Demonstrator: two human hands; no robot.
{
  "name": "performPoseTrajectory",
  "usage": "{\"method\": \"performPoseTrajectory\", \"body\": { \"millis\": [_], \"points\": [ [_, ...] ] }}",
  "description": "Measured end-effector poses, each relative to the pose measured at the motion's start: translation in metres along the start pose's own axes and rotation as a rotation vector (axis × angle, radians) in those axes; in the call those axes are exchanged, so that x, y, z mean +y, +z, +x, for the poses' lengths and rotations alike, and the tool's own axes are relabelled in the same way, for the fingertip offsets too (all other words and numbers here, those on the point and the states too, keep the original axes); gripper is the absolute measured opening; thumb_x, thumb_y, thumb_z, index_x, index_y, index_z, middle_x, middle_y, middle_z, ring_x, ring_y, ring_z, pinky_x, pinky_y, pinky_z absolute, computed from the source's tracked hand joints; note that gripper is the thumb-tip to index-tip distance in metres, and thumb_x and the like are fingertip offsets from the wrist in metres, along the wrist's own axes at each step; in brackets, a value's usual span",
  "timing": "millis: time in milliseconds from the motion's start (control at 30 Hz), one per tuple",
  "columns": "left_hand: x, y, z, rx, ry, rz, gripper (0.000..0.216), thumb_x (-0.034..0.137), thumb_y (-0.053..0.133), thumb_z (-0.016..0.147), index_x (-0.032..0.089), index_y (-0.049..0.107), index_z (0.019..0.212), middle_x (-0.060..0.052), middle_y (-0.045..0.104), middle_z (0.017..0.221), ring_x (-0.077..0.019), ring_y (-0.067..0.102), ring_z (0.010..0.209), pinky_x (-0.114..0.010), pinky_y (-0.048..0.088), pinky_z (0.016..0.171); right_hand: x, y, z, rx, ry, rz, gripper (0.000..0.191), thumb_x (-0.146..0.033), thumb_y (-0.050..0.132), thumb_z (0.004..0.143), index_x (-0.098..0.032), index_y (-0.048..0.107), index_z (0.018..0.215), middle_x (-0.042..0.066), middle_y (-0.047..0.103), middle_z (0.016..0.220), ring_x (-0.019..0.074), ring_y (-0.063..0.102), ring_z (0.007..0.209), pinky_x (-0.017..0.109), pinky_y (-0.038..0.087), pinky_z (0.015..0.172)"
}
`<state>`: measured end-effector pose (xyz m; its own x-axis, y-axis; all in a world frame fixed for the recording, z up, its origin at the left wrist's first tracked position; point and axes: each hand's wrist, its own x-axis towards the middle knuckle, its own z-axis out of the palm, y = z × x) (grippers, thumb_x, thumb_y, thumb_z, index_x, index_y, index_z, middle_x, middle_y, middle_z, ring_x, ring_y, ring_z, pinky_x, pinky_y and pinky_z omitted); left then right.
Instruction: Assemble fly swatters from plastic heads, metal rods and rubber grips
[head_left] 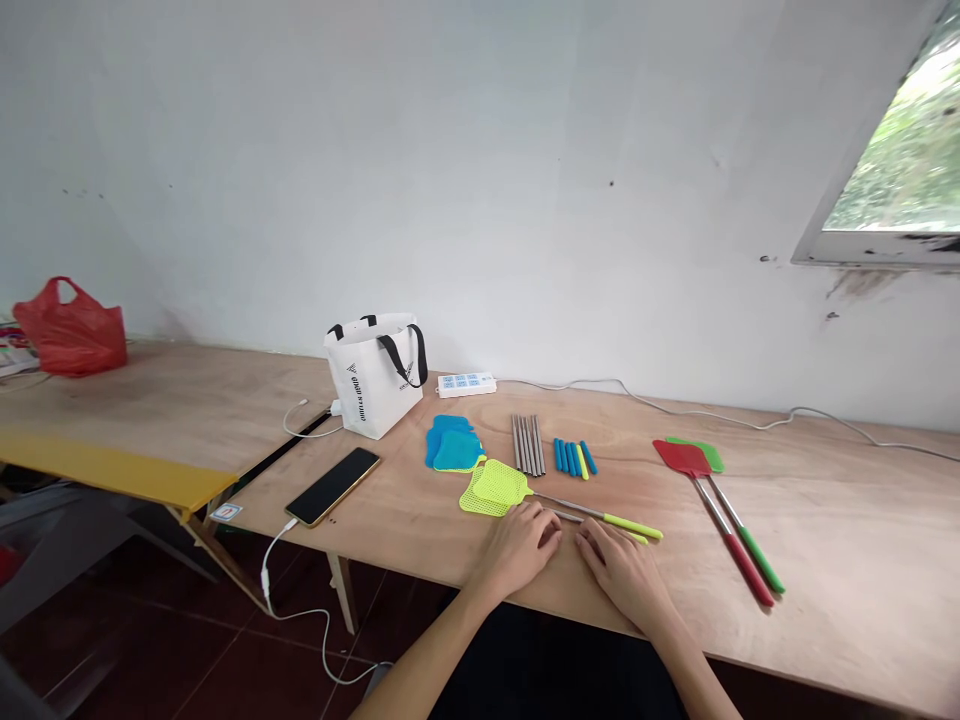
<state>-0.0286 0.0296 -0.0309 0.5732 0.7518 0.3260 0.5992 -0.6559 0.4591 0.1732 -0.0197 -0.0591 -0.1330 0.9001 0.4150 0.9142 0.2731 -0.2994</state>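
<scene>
Two yellow-green fly swatters (501,483) lie side by side in front of me, their handles (632,526) pointing right. My left hand (523,545) rests on the table just below their heads, fingers loosely curved and nothing seen in them. Close by, my right hand (616,560) lies with fingers outstretched beside the nearer swatter's shaft, partly covering it; whether it touches the shaft I cannot tell. Behind them are a pile of blue swatter heads (454,443), several metal tubes (529,445), and several blue grips (568,457) with a yellow one (582,462) among them.
A red swatter (686,458) and a green swatter (739,520) lie at right. Leftward are a phone (334,487) on a cable, a white bag (375,380) and a power strip (466,385). A red plastic bag (75,335) sits far left. The wooden table (847,520) meets the wall.
</scene>
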Motion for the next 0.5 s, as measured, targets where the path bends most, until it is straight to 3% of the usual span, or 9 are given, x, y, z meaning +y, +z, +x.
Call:
{"method": "performPoseTrajectory", "body": {
  "millis": [333,500],
  "points": [
    [0.0025,-0.0016,0.0004,-0.001,-0.01,-0.003,0.005,0.026,0.061,0.097,0.023,0.065,0.095,-0.002,0.065,0.097,-0.0206,0.06,0.092,-0.032,0.044,0.079,-0.0002,0.0008,-0.0012,0.023,-0.01,-0.009,0.025,-0.034,0.038,0.105,-0.026,0.054,0.087,0.001,0.07,0.084,0.019,0.069,0.076,0.028,0.045,0.068],
    [0.0036,-0.0028,0.0005,-0.011,-0.022,-0.002,0.006,0.026,0.061,0.096,0.022,0.065,0.094,-0.003,0.065,0.097,-0.0211,0.06,0.092,-0.032,0.044,0.078,0.0044,0.0029,-0.0013,0.111,-0.034,-0.106,0.021,-0.029,0.039,0.104,-0.026,0.058,0.095,0.003,0.066,0.091,0.0201,0.066,0.084,0.028,0.045,0.068]
  ]
}}
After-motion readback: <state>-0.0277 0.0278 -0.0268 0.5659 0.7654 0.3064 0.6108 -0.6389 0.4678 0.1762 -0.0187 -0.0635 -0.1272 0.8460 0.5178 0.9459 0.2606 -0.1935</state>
